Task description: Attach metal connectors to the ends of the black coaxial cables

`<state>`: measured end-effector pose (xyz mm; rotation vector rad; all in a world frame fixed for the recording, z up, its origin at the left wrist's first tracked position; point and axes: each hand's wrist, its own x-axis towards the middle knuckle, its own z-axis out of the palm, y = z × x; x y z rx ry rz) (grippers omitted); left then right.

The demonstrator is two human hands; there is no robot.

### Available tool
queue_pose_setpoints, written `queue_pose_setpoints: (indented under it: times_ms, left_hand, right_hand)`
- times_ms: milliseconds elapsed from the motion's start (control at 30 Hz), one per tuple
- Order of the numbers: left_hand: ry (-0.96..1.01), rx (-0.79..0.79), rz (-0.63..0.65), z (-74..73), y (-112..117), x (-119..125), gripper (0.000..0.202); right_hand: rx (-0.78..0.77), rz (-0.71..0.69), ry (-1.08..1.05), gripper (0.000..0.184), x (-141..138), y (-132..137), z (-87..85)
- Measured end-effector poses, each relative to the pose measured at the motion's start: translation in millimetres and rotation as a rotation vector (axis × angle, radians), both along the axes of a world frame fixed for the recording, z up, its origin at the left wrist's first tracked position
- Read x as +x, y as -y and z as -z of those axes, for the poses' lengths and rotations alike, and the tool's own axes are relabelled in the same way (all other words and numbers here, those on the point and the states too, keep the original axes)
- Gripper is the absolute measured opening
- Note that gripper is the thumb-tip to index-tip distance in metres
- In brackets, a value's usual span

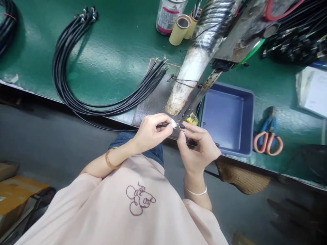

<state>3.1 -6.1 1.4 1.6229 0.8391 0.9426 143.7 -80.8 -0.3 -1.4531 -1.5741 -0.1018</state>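
My left hand [152, 132] pinches a thin black cable [114, 129] close to its end, with the thumb and forefinger closed around it. The cable runs off to the left along the table's front edge. Right beside it, my right hand [196, 144] has its thumb and fingertips closed on something small at the cable's end, which I cannot make out. A soldering iron [196, 93] slants down toward both fingertips. Just behind them lies a yellow sponge-like piece [192, 119]. The hands work over the front edge of a dark board [145, 110].
A bundle of black cables [60, 64] curves across the green table [117, 41]. A wrapped fume pipe [189, 73] hangs over the board. To the right are a blue tray [224, 115] and orange-handled pliers [268, 137]. Behind stand a can [168, 17] and cardboard tubes [179, 32].
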Motion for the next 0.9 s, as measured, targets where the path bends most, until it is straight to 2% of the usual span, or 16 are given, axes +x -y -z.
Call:
queue_pose_setpoints:
  times_ms: [200,633,900]
  left_hand:
    - [0.027,0.069,-0.006,-0.3,-0.2,0.3,0.013]
    - [0.055,-0.07,0.019,0.6,-0.1,-0.1,0.013]
    - [0.07,-0.06,0.039,-0.2,-0.8,-2.0,0.011]
  right_hand:
    - [0.017,0.006,0.073,0.017,0.4,-1.0,-4.9]
    - [0.04,0.097,0.237,0.018,-7.4,0.5,-9.4]
    - [0.038,0.103,0.24,0.018,-7.5,-0.5,-8.6]
